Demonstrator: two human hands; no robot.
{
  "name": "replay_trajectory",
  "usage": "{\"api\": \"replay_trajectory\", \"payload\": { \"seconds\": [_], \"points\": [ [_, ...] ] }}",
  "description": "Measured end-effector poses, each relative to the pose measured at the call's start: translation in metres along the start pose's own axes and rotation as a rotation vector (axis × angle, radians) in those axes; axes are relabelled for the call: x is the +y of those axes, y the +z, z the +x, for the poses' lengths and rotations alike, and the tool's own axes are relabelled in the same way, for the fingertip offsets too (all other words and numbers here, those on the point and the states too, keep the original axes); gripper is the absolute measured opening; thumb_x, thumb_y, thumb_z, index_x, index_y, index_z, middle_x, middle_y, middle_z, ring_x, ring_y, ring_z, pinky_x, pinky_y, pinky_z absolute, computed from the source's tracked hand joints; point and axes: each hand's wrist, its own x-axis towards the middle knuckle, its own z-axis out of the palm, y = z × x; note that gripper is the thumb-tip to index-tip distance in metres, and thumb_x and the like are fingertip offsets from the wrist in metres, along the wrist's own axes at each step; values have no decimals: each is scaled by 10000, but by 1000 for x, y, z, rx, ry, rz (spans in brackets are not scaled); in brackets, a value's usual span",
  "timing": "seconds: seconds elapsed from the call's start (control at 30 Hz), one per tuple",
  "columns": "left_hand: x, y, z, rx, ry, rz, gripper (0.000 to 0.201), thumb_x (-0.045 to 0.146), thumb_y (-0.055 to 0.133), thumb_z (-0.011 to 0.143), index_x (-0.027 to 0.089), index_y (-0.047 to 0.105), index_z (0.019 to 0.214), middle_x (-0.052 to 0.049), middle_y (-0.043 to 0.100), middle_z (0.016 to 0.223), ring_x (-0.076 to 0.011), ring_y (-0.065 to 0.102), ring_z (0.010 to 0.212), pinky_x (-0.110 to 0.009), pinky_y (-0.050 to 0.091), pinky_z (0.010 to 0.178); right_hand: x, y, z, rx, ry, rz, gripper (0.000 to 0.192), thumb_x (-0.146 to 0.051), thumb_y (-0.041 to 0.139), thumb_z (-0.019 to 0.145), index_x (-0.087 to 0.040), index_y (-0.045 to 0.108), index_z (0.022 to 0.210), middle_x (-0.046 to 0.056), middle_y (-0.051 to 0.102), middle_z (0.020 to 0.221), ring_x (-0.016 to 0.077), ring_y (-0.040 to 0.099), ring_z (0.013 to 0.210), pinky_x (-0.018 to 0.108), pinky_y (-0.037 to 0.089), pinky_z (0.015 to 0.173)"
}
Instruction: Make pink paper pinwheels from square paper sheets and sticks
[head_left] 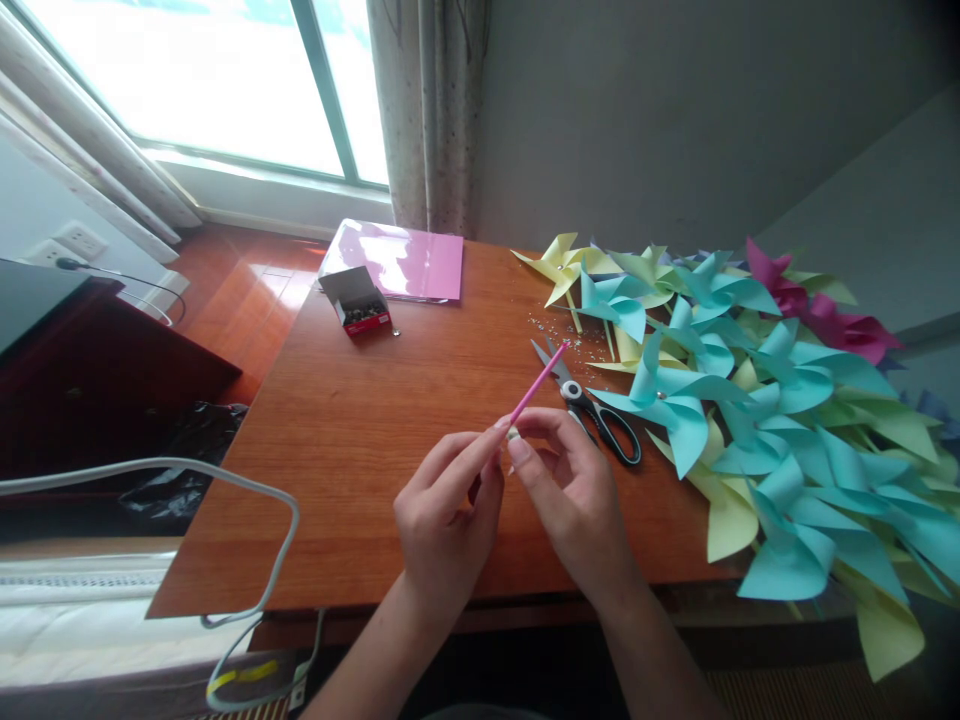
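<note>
Left grip (448,497) around a pink stick (538,385), right grip (576,487) at its lower end, hold there unclear, scissors (572,391) just beyond.

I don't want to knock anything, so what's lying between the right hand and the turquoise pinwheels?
In the head view, partly open scissors lie on the table between the right hand and the turquoise pinwheels.

Table (330,430), near-left corner: white cable (180,463) curving across | off left edge: dark cabinet (82,370), crumpled black plastic bag (196,440), glossy wood floor (221,255) | past far-left corner, I see: bright window (217,80), patterned curtain (431,110) | side wall: socket (81,238), black plug (67,264).
</note>
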Motion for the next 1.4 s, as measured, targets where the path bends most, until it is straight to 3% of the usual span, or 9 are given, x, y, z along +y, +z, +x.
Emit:
{"api": "replay_trajectory", "payload": {
  "seconds": [0.4,0.63,1.0,1.4],
  "points": [
    [5,-1,3,-21,-66,-56,349,-14,641,847,166,723,1134,-61,740,938,-123,667,740,-206,539,636,-7,-7,0,-75,66,165,174,-246,619,924,-243,670,1090,46,700,1098,208,668,995,349,544,908],
    [3,-1,0,-41,-11,-33,379,-32,653,829,183,729,1131,-46,723,931,-113,655,733,-199,533,636,3,-8,3,-84,80,330,193,-221,603,923,-242,692,1092,31,716,1132,199,647,1097,307,520,949],
    [1,-1,-3,-37,58,58,408,-55,667,812,181,733,1138,-41,708,949,-100,669,795,-166,548,688,1,-5,2,-40,82,273,197,-211,587,939,-239,706,1093,32,715,1112,188,652,1054,300,524,918],
    [1,-1,-4,-42,53,100,396,-35,660,827,191,734,1144,-33,708,939,-96,674,773,-162,547,679,-2,-1,3,19,30,48,223,-232,534,958,-224,716,1086,44,724,1099,201,664,1025,318,516,905]
  ]
}}
